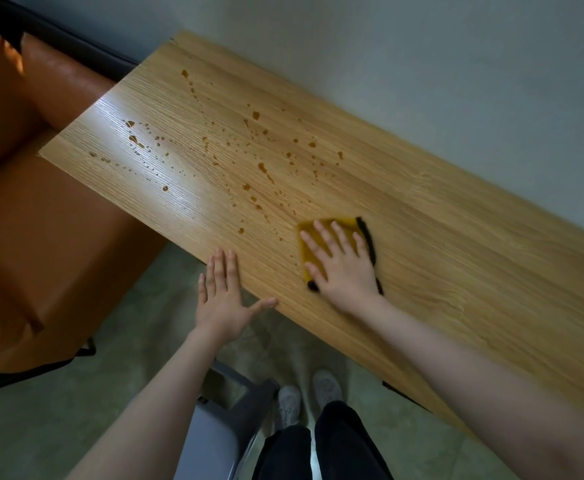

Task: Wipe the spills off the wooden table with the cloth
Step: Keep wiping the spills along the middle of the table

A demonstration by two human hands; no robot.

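Wooden worktop [422, 258], long, light oak grain, running from 10 o'clock to 4 o'clock across the view, far edge against a pale wall [422, 64]. Spills [249, 157]: brown drops and small puddles scattered over the worktop's upper-left half, thickest around 11 to 12 o'clock, thinning toward the centre. Cloth [318, 226]: yellow with a dark edge, lying flat on the worktop just right of centre, at the lower-right fringe of the spills. Right hand [339, 261]: palm down on the cloth, fingers straight and spread, pressing it to the wood; most of the cloth is covered by it. Left hand [223, 292]: flat and open, fingers together and laid on the worktop's near edge at 6 o'clock from the spills, thumb stretched along that edge, holding nothing. Orange sofa [41, 209]: at 9 o'clock, beside the worktop's left end. Grey chair [221, 438]: at 6 o'clock. Floor [76, 410]: greenish; white shoes [308, 396] and dark trousers [335, 448] at 6 o'clock.
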